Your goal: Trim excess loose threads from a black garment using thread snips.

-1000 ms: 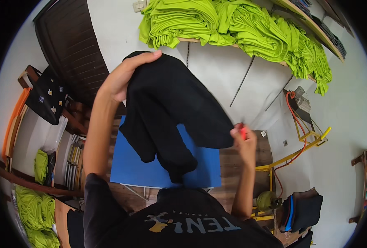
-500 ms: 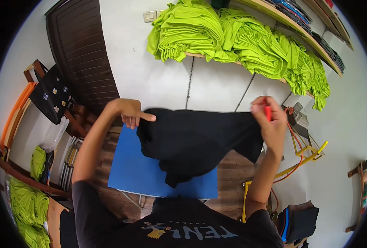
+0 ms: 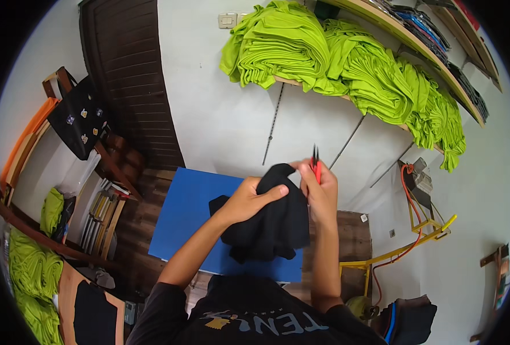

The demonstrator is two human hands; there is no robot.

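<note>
**Black cloth [image 3: 269,221] gathered up above the blue worktop [image 3: 189,204]**

I log the cloth in front of the dark shirt [image 3: 255,307], over the right part of the worktop; whether its lowest folds touch the surface, I cannot tell. Long axis: roughly from the far side toward the shirt, folds hanging down from the top. My left hand [image 3: 246,200] is clamped on it from the left, thumb laid across the upper front. My right hand [image 3: 319,192] is closed around red-handled snips [image 3: 316,172], dark points directed away from the shirt; its fingertips appear to meet the cloth's upper right edge. The left hand covers more of the cloth.

Materials: cloth matt, limp, irregular in outline; worktop flat, straight-edged. Beyond, lime-green fabric [image 3: 284,46] in thick layered folds, overhanging a wooden shelf [image 3: 288,81]. Left, a dark ribbed door [image 3: 128,86]; right, a yellow metal frame [image 3: 407,246].
</note>
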